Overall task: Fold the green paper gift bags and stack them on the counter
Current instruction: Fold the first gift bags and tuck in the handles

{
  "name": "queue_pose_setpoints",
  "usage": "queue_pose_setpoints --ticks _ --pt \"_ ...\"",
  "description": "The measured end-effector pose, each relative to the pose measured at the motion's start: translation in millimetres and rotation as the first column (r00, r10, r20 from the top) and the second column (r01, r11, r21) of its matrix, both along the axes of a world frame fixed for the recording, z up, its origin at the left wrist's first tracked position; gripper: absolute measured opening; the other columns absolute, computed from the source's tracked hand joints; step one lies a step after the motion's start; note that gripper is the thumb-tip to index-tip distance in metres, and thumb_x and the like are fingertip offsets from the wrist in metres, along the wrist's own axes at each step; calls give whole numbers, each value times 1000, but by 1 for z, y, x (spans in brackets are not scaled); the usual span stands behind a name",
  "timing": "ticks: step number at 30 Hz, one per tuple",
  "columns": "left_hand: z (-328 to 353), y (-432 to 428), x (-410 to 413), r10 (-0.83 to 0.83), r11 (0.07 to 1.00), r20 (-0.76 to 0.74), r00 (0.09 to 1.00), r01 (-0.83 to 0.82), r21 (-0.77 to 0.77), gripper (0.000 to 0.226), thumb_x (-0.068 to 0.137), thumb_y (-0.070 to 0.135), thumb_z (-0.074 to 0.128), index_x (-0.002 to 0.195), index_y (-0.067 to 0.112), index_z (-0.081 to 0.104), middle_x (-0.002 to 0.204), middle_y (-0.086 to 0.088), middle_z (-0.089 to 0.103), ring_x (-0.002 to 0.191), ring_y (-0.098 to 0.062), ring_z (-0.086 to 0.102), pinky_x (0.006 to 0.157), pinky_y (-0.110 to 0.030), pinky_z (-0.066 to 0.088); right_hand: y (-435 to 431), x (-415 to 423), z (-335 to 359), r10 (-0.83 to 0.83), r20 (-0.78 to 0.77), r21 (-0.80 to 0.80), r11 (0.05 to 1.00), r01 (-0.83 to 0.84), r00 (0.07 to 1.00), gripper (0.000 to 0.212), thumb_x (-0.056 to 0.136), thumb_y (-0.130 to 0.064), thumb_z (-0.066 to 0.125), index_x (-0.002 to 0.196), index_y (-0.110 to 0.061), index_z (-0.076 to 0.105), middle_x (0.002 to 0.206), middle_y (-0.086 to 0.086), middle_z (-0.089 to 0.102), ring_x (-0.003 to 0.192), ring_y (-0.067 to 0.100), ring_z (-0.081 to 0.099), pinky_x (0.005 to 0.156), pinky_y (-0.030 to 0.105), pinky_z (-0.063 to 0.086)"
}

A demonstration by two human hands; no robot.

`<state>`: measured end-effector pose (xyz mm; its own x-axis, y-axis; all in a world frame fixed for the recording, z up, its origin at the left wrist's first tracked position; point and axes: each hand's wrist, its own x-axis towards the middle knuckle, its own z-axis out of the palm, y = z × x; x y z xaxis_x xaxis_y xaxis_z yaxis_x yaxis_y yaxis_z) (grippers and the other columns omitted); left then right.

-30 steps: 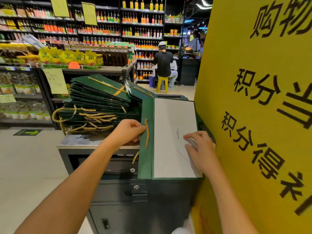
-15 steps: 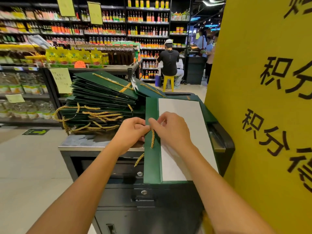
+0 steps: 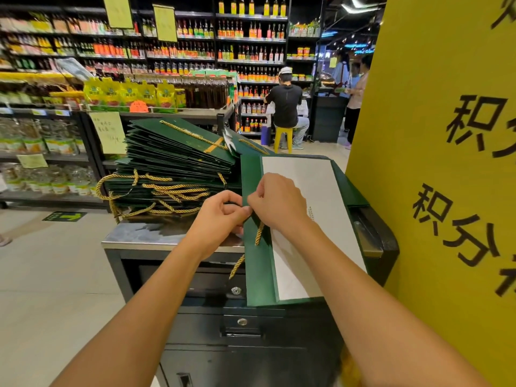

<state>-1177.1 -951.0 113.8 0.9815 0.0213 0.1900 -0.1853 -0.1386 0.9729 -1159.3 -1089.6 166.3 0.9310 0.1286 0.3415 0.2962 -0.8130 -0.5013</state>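
Two hands meet at the left edge of the open green bag point(image 3: 257, 277). It lies flat on the right part of the tabletop point(image 3: 145, 237) w/ its white inside face up & its near end hanging over the front edge. Left hand point(image 3: 220, 219) & right hand point(image 3: 279, 203) are both curled, fingertips touching, pinching the gold cord point(image 3: 259, 236) where it leaves the bag. The cord's loose end dangles past the front edge. Just left of the hands, on the back-left part of the tabletop, sits a tall stack of folded bags point(image 3: 178, 163), cord handles spilling toward the left edge. Below: dark cabinet point(image 3: 243, 322) w/ locks. Right side: big yellow sign point(image 3: 446, 163) w/ black characters. Bkgd: shop shelves point(image 3: 195, 51) full of bottles, a person point(image 3: 286, 104) sitting on a yellow stool point(image 3: 283, 136).
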Motion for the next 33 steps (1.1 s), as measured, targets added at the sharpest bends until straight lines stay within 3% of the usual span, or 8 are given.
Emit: queue_pose_setpoints --ticks 4,7,13,15,19,24,29,33 --pt "1 -3 0 8 999 -22 1000 -9 -44 11 98 5 63 106 -2 61 85 -16 76 78 -25 75 66 -32 61 -21 -3 -4 171 -74 313 940 -139 983 7 91 -18 64 87 -12 66 83 1 66 78 17 60 70 34 51" --pt "3 -3 1 12 996 -47 999 -16 -86 9 98 4 62 105 -1 62 84 -13 77 74 -22 73 62 -29 59 -39 -9 -3 314 -141 588 789 -176 939 12 92 -17 64 83 -9 70 82 3 62 69 12 53 60 24 46" --pt "8 -6 -3 23 994 -109 994 -34 -101 11 100 11 62 109 5 65 93 -16 77 62 -22 70 44 -27 53 -63 -5 -14 519 -64 890 417 -187 852 11 84 -12 67 80 -15 77 94 14 59 88 23 49 79 32 38" --pt "7 -5 -1 21 995 -96 995 -30 -96 13 99 7 62 110 1 64 91 -15 78 67 -21 72 51 -29 57 -65 -5 -16 478 -114 872 468 -143 871 10 88 -11 68 84 -12 76 91 13 61 86 22 51 78 31 44" --pt "3 -2 4 34 995 -90 995 -42 -89 14 98 5 62 109 -4 64 88 -14 77 73 -20 74 61 -28 58 -70 -9 -19 269 -48 576 794 -194 962 9 90 -17 72 97 -20 69 75 3 55 67 12 48 63 30 46" --pt "1 -5 3 56 998 -62 996 -59 -39 13 98 6 63 108 -2 66 84 -16 76 68 -19 73 58 -27 58 -70 -22 -42 529 -37 197 836 -512 848 47 85 -30 80 125 -50 64 63 -13 44 60 5 39 58 18 31" --pt "3 -5 0 27 1000 -48 998 -28 -6 14 99 9 63 110 2 68 88 -11 78 78 -20 76 66 -29 61 -67 -16 -51 490 -24 253 846 -469 871 4 87 -30 80 90 -30 82 52 -10 43 53 7 35 58 24 29" --pt "5 -3 -5 -78 997 -43 996 78 3 24 95 4 66 118 8 66 93 -11 77 85 -25 76 74 -34 63 -67 -13 -56 451 -8 310 850 -427 892 4 90 -29 76 87 -28 79 52 -9 35 53 8 32 59 26 31"
